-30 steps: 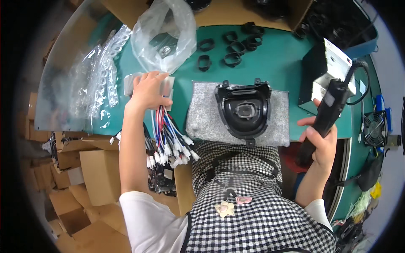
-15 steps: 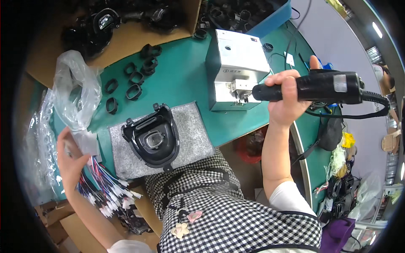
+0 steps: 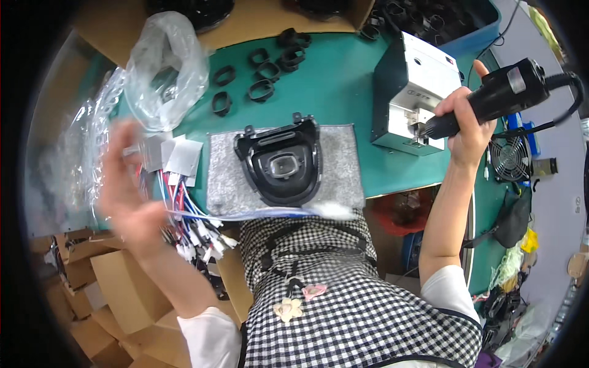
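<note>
My left hand [image 3: 132, 196], smeared by motion, is over the table's left side. From its thumb side a thin blue-and-white wire [image 3: 245, 216] trails rightward, ending in a blurred white tip; the hand seems closed on it. Below hangs a bundle of coloured wires with white connectors [image 3: 199, 236]. My right hand [image 3: 467, 132] is wrapped round a black electric screwdriver [image 3: 500, 92], its nose at the metal outlet of a box-shaped screw feeder [image 3: 429, 67]. Between my hands, a black plastic housing [image 3: 254, 161] with an oval ring inside lies on a grey cloth mat [image 3: 343, 159].
Several black rings [image 3: 261, 91] are scattered on the green table [image 3: 334, 80]. A clear plastic bag [image 3: 193, 73] is at the left. Behind are a cardboard box [image 3: 264, 27] and a blue bin [image 3: 475, 38] of black parts. A small fan [image 3: 510, 158] is at the right.
My left hand has drawn a wire rightward from the bundle, across the housing's near side. The screwdriver stays at the feeder, slightly more tilted. The whole view has shifted, so the table appears farther right.
</note>
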